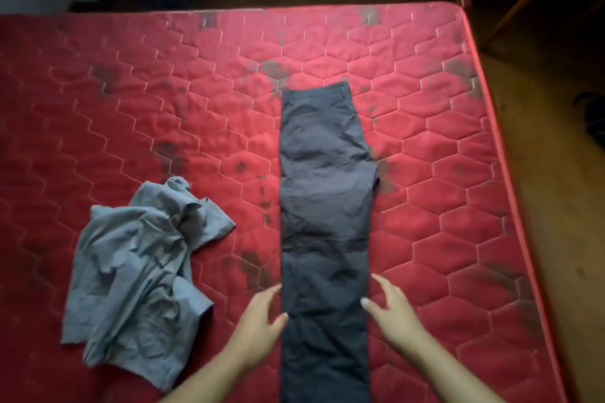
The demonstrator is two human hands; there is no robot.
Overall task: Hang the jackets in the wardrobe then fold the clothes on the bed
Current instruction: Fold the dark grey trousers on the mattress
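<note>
Trousers of dark grey woven cloth [324, 206] lie lengthwise away from the person — left hand [262, 311] and right hand [393, 307] flank them, fingers spread, holding nothing.

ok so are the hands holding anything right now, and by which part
Nothing is held. The left hand and right hand sit at either side edge of the dark trousers lying flat on the mattress, fingers spread and gripping nothing.

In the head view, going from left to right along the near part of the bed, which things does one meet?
Crumpled grey shirt, left hand, dark trousers, right hand, wooden floor.
</note>
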